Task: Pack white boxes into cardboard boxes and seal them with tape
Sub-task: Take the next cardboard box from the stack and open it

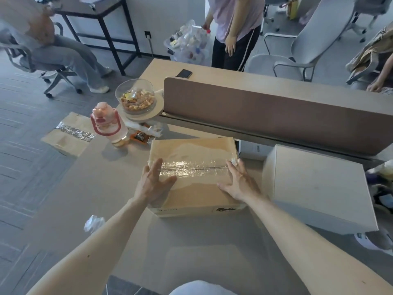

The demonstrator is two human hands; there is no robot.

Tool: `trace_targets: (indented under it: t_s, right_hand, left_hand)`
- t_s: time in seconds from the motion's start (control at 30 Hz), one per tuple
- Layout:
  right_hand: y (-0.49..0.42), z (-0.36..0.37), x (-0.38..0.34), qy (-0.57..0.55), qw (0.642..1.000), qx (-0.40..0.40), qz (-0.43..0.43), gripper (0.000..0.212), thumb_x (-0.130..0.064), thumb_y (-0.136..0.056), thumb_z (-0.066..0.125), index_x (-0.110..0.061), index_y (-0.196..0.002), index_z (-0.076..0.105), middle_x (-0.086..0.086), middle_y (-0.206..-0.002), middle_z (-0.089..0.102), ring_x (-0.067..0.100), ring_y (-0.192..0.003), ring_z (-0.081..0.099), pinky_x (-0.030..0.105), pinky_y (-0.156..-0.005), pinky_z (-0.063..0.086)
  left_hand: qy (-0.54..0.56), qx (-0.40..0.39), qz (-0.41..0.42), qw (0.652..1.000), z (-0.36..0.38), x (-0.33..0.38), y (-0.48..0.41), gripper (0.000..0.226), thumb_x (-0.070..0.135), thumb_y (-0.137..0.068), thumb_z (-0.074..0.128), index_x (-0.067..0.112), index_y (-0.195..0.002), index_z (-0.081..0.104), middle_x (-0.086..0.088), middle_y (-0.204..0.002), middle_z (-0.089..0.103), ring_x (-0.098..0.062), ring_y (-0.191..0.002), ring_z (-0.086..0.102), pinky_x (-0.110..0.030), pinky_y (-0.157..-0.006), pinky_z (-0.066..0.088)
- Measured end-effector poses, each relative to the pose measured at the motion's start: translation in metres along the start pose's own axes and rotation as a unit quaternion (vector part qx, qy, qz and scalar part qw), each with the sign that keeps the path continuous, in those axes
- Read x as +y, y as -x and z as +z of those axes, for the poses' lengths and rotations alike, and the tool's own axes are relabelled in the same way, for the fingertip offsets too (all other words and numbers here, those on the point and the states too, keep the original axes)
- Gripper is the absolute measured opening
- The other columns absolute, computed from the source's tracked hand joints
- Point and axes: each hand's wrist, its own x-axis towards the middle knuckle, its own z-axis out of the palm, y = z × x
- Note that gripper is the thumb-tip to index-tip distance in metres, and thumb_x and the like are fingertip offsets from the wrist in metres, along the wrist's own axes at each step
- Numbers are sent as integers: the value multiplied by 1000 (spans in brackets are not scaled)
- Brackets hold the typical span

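A closed cardboard box (193,150) stands on the table (89,188) in front of me. A strip of clear shiny tape (193,168) runs left to right across the seam of its lid. My left hand (154,182) lies flat on the lid's left end with straight fingers, fingertips at the tape. My right hand (239,180) lies flat on the right end, fingers spread along the tape's end. A large white box (319,186) sits on the table to the right of the cardboard box. No tape roll is visible.
A pink water bottle (108,124) and a glass bowl of snacks (137,96) stand left of a brown desk divider (276,111). A crumpled wad (93,223) lies by my left forearm. A taped flat carton (68,134) lies on the floor. Several people and chairs are beyond.
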Motion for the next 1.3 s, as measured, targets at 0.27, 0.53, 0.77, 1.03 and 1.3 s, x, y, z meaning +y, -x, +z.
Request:
trace_targets:
  t_s: [0.27,0.53,0.77,1.03,1.3]
  right_hand:
    - [98,32,30,-2,1000,-12,-1,84,-58,-89,57,-32,-155,12,10,-163,-10,33,-132,47,35,-88,51]
    - [168,49,75,-8,999,-33,-24,85,-56,-89,58,-30,-156,13,9,-162,-17,29,-146,26,39,-102,44]
    - [204,58,71,122,989,83,-25,57,-52,-87,63,-30,-137,46,10,-158,16,37,-138,26,56,-109,23]
    - [218,66,65,44,990,51,-121,58,-55,-87,60,-32,-138,49,1,-139,40,23,-123,43,38,-106,35]
    - [199,72,65,64,990,52,-110,64,-62,-85,56,-32,-141,48,4,-142,41,24,-127,45,41,-112,30]
  left_hand:
    - [-10,-3,-4,1000,28,-7,96,81,56,-77,75,39,-144,34,0,-112,39,-28,-95,51,-35,-82,45]
    - [-50,-14,-49,997,66,-7,181,89,72,-67,70,55,-139,21,0,-112,34,-36,-98,59,-45,-88,53]
    - [-217,9,-5,976,73,1,215,93,80,-69,64,44,-147,27,-5,-162,-2,-31,-151,-1,-68,-112,17]
    - [-309,-62,135,939,63,32,170,98,65,-66,72,44,-149,24,-2,-163,12,-30,-152,2,-67,-114,-8]
    - [-327,-43,196,924,67,31,140,82,62,-62,60,47,-136,28,-2,-154,23,-35,-141,21,-65,-109,22]
